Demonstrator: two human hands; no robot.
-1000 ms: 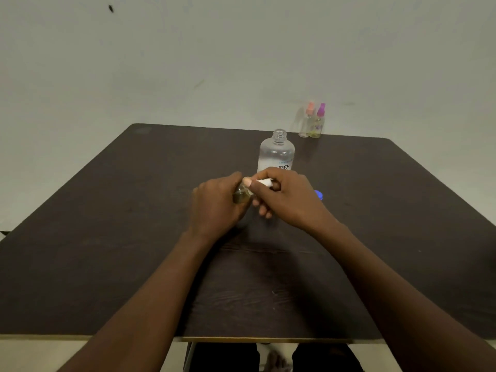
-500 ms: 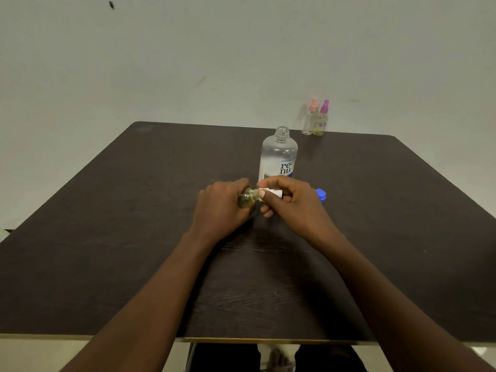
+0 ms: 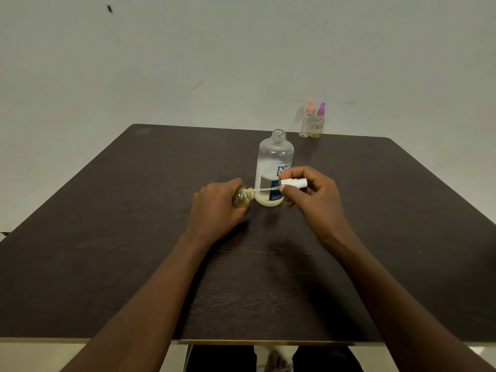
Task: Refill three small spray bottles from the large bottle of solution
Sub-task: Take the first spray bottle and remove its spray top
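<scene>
The left hand [image 3: 217, 208] is closed around a small spray bottle [image 3: 241, 198], which it holds tipped over just above the dark surface [image 3: 107, 237] with its neck pointing right. Most of the bottle's body is hidden inside the fist; only the yellowish shoulder and threaded neck show. The right hand [image 3: 314, 202] pinches the white spray head [image 3: 294, 183] between thumb and fingers. A thin dip tube [image 3: 265, 189] runs from the head to the bottle's mouth, and how far its tip sits inside is hard to make out.

Just behind both hands the large bottle of solution [image 3: 273, 159] stands upright and uncapped. The right hand covers part of its label, and a shallow yellowish layer shows at the base. At the surface's far edge, a pink-capped spray bottle [image 3: 308, 120] and a purple-capped spray bottle [image 3: 319, 122] stand touching, their contents too small to judge.
</scene>
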